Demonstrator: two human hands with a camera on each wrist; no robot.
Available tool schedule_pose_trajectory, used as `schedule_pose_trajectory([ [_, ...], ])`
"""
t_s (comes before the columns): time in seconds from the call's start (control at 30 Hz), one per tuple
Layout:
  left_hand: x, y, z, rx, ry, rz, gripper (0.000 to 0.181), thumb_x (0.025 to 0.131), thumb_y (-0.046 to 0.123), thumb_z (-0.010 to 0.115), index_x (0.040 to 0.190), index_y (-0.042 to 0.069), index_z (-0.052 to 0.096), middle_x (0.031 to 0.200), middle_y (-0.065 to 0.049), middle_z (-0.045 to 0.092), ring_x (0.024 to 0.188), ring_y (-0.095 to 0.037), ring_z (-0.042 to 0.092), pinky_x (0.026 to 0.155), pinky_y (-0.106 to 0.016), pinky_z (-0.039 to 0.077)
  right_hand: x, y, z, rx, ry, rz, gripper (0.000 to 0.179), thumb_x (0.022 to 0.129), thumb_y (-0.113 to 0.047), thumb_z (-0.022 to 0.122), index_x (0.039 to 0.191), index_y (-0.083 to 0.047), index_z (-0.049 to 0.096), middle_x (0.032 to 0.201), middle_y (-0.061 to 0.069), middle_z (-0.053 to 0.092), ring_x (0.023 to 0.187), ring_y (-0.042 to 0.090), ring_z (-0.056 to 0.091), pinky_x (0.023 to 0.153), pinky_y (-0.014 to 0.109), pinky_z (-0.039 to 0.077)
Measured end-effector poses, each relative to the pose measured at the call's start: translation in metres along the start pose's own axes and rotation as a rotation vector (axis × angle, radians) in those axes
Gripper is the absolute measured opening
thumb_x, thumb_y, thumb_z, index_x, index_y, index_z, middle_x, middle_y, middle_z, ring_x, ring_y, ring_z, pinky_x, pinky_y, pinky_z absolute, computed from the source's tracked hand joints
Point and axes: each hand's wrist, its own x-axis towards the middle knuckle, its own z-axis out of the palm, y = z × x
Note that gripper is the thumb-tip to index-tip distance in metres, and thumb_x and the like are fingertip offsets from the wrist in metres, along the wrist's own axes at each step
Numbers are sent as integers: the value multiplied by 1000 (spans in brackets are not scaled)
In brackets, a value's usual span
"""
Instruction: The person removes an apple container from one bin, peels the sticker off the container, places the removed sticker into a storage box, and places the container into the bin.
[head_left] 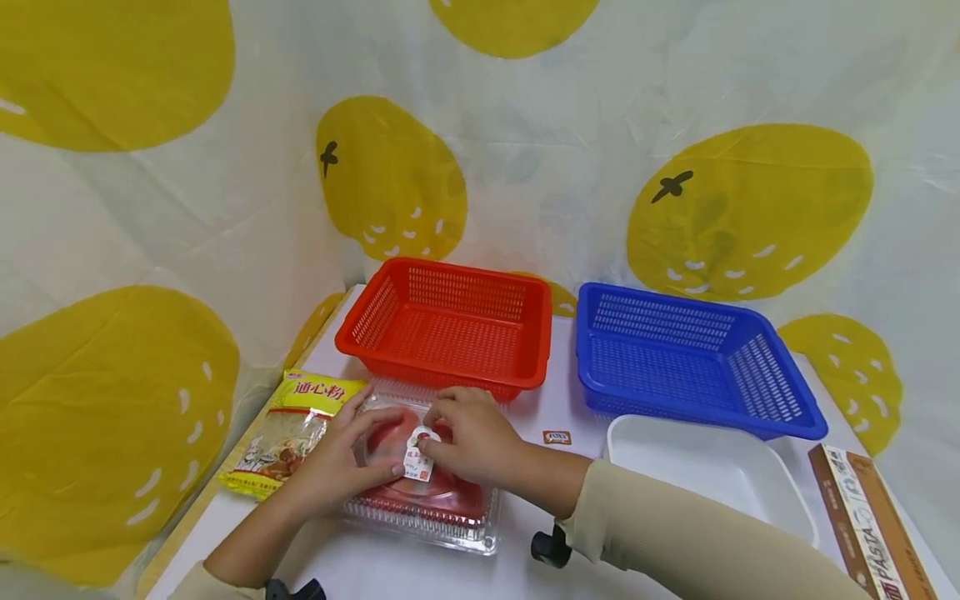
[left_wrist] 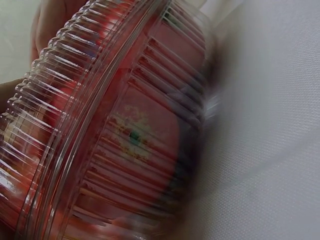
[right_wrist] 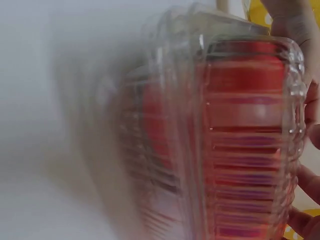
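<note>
Two bare hands work over a clear plastic box [head_left: 420,510] with red contents, which sits on the white table [head_left: 528,517] in front of the red basket [head_left: 442,367]. The left hand [head_left: 341,458] has its grip apart: fingers spread over the box's left side, thumb touching the lower edge of a small white tag [head_left: 417,463] on the lid. The right hand [head_left: 480,437] bends its fingers over the lid, its thumb on the tag's upper part; whether that grip pinches the tag cannot be told. Both wrist views show the box's ribbed sides, partly blurred.

Just left of the box lies a yellow noodle bag [head_left: 288,433], tilted, its printed top beside the left fingers. Right of the red basket stands a blue basket [head_left: 652,362], and a white tub [head_left: 697,467] is close in front of it, partly covered by the right sleeve [head_left: 690,533]. A brown pasta box [head_left: 870,521] lies at the table's right edge. One small orange packet [head_left: 557,437] lies between the right hand and the tub.
</note>
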Motion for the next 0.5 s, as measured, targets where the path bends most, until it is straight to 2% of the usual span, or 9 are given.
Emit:
schedule_pose_trajectory([
  [0.13,2,-1,0,1,3,32,68,86,45,88,148,28,64,176,-18,14,155,-58,21,107,-87,28,6,-1,3,-28,5,18,20,91,-32,81,106,-19,76,136,9,69,137,34,56,119,75,29],
  [0.33,1,-1,0,-27,-6,29,67,88,43,87,148,27,64,177,-18,13,156,-56,18,109,-87,25,11,-5,6,-27,-7,113,14,92,-30,82,96,-21,72,131,7,68,134,33,56,120,75,26],
  [0.5,0,-1,0,-28,5,54,64,88,42,87,146,26,65,176,-18,14,157,-56,17,110,-87,24,13,-7,4,36,-1,113,14,94,-21,77,83,-23,69,128,7,68,132,38,55,118,79,23],
])
